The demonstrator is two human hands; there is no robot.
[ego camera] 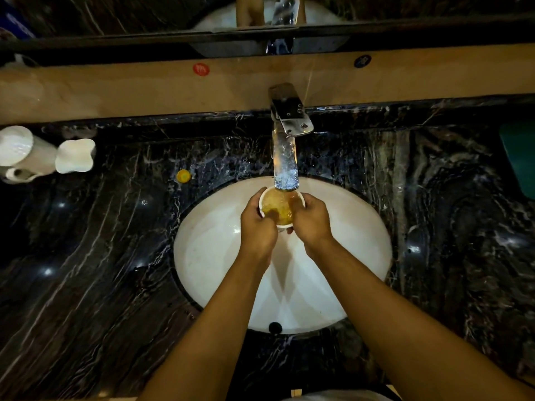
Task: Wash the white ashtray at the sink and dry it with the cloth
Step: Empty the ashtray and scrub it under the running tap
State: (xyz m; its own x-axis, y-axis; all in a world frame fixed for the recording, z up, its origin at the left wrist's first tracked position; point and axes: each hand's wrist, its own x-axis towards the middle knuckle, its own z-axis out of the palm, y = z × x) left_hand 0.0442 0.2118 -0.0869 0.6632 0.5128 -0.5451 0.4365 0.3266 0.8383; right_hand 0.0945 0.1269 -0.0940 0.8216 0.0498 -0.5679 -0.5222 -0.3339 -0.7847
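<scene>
The white ashtray is a small round bowl filled with yellowish water, held over the white oval sink right under the spout of the chrome faucet. My left hand grips its left rim and side. My right hand grips its right side, with the thumb over the rim. Both hands hide the ashtray's lower part. No cloth shows near the hands.
Black veined marble counter surrounds the sink. White ceramic holders stand at the far left, with a small yellow cap near them. A teal object sits at the right edge. A mirror and beige ledge run behind.
</scene>
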